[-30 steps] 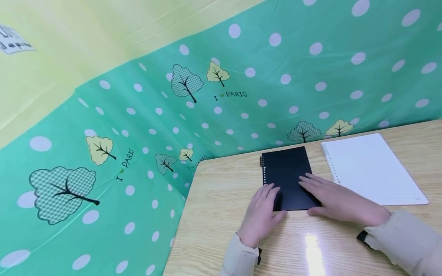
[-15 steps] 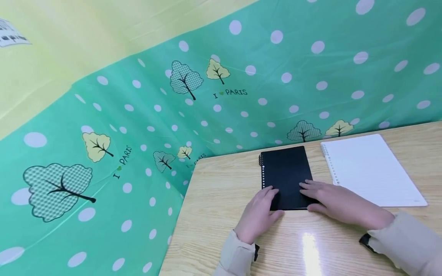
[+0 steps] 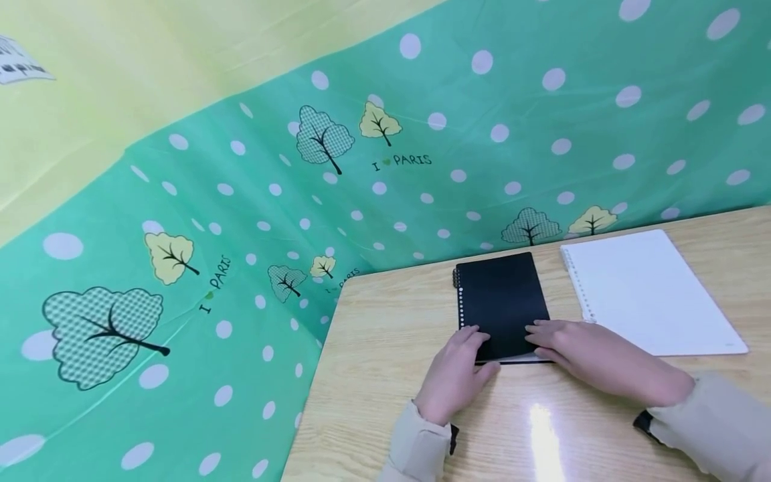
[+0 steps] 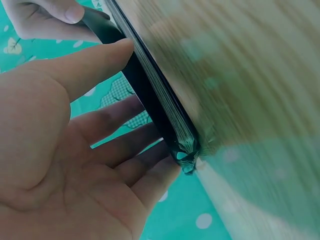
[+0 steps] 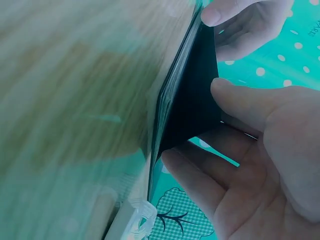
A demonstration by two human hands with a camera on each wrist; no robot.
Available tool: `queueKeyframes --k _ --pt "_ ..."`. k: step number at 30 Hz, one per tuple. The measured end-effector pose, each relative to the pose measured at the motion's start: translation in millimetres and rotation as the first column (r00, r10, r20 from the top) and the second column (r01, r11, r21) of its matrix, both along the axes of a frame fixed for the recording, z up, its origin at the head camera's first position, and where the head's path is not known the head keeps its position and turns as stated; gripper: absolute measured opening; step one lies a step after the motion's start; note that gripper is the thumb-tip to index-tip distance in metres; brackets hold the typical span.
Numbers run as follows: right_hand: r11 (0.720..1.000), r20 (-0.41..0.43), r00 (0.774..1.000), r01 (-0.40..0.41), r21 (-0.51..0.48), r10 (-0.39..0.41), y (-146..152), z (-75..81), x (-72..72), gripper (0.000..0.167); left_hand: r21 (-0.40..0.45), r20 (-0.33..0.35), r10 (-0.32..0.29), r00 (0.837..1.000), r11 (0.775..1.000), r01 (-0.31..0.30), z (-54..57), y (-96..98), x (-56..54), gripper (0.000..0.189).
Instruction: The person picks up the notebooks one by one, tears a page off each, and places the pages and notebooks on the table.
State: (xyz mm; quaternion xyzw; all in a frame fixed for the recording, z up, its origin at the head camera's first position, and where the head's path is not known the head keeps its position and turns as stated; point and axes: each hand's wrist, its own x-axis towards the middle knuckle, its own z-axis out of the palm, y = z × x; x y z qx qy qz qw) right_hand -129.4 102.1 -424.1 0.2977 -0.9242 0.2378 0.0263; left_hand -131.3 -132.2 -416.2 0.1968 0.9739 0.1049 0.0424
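A black ring-bound notebook (image 3: 502, 301) lies on the wooden table, its coil and row of holes along the left side. My left hand (image 3: 452, 375) rests on its lower left part, fingers lying on the cover and the thumb (image 4: 107, 62) at the front edge. With thumb and fingers my right hand (image 3: 593, 351) pinches the lower right corner of the black cover (image 5: 192, 95). That corner is raised, and a strip of pale pages (image 3: 524, 358) shows beneath it. In the right wrist view the cover bends away from the page stack.
A larger white ruled notebook (image 3: 650, 294) lies to the right, its left edge lined with binding holes; my right forearm passes close to its near edge. Behind and left of the table (image 3: 373, 402) hangs a green dotted curtain (image 3: 421, 134).
My right hand's thumb has drawn in to the cover's corner and lifted it, so pages now show at the front edge. The left hand stays almost where it was.
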Motion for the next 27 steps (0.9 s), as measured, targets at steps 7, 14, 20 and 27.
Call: queueKeyframes --k 7,14,20,27 --pt "0.999 -0.025 0.999 0.029 -0.022 -0.03 1 3.0 0.9 0.026 0.035 0.003 -0.01 1.0 0.999 0.01 -0.5 0.8 -2.4 0.036" --pt "0.986 0.014 0.99 0.142 -0.087 -0.142 3 0.6 2.5 0.055 0.08 0.023 -0.01 1.0 0.997 0.008 -1.8 -3.1 -3.1 0.036" --pt "0.954 0.192 0.966 0.211 -0.214 -0.17 0 2.3 -1.6 0.073 0.133 0.035 0.005 0.999 0.991 -0.009 -3.9 -4.8 -2.8 0.035" --pt "0.884 0.349 0.923 0.291 -0.365 -0.16 -2 9.4 -9.5 0.081 0.174 0.034 -0.006 0.999 0.985 0.0 -4.0 -6.8 -5.7 0.037"
